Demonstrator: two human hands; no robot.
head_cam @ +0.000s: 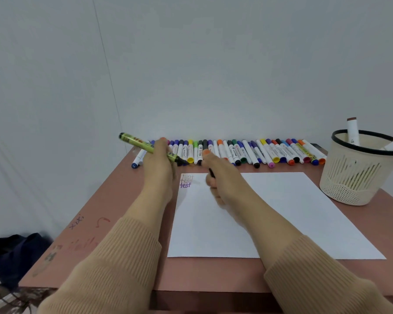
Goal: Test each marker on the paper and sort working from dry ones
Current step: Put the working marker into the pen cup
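Two grips divide the work over the paper [281,211]: the left hand [157,164] curls round a green marker [143,145], tip angled toward the sheet, while the right hand [218,177] pinches a black piece [211,172], probably its cap, baring the tip for a stroke near three "test" marks [186,181]. Beyond, markers [247,152] line the wall [213,87] within reach; a basket [359,175] at right holds a few, apparently sorted.

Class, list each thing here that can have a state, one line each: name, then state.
Yellow-green marker: held in left hand, off the pink table, seemingly uncapped.
Small black cap-like piece: held in right hand.
White paper sheet: flat, "test" written thrice top left.
Row of coloured markers: lying capped along the table's back edge.
Cream plastic basket: upright, holding two markers.
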